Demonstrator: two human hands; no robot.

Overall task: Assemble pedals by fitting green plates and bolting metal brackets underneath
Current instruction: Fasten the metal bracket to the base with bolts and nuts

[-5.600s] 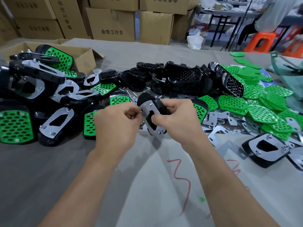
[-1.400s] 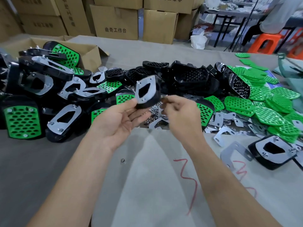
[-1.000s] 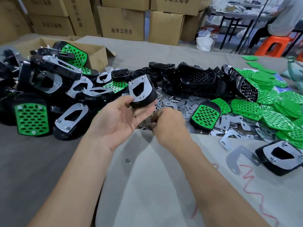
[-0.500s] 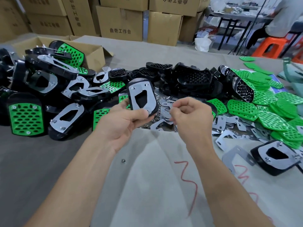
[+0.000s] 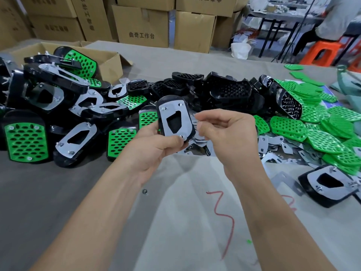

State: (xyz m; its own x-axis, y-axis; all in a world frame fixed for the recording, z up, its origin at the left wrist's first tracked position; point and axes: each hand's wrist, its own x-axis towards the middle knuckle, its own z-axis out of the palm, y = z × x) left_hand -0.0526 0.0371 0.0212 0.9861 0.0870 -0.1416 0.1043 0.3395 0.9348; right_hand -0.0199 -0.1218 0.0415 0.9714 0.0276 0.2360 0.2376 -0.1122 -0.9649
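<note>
My left hand (image 5: 154, 147) grips a black pedal (image 5: 176, 98) by its lower end and holds it upright. A silver metal bracket (image 5: 184, 124) lies on the pedal's underside, facing me, with bolts showing at its corners. My right hand (image 5: 228, 132) is just right of the pedal, its fingers curled and its thumb and forefinger pinched near the bracket's upper right edge. Whatever small part they pinch is too small to make out. Loose green plates (image 5: 322, 137) are heaped at the right. Bare black pedal bodies (image 5: 228, 90) are piled behind my hands.
Finished pedals (image 5: 25, 137) with green plates and brackets are stacked at the left beside an open cardboard box (image 5: 109, 61). Loose brackets (image 5: 273, 145) and small fasteners lie under my hands. Another pedal (image 5: 330, 182) lies bracket-up at the right. A nut (image 5: 144, 191) lies on the cloth.
My right hand dipped to the fasteners on the table, then rose back beside the pedal with its fingers pinched. My left hand turned the pedal upright, bracket toward me.
</note>
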